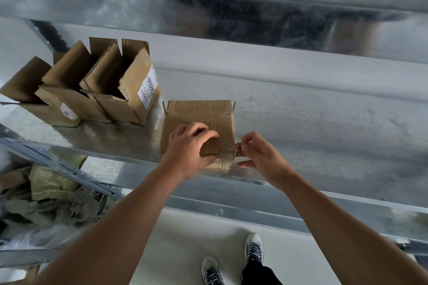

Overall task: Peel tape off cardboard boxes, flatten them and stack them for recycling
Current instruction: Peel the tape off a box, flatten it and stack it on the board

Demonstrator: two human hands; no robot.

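Storeroom or warehouse: bare galvanised metal shelving [301, 111], opened cardboard boxes [129, 102] with shipping labels [148, 87] lined up on one shelf, crumpled woven sacks [51, 183] heaped below

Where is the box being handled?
Head view, centre: the brown cardboard box sits at the metal shelf's front edge, right of open cartons, gripped by the left hand.

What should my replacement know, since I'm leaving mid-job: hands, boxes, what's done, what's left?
Left hand grips the small box at the shelf front edge.
Right hand pinches tape at its near right corner.
Three open boxes stand upright on the shelf's left.
Done: nothing flattened or stacked in view.
Left: finish peeling, flatten all four, stack.
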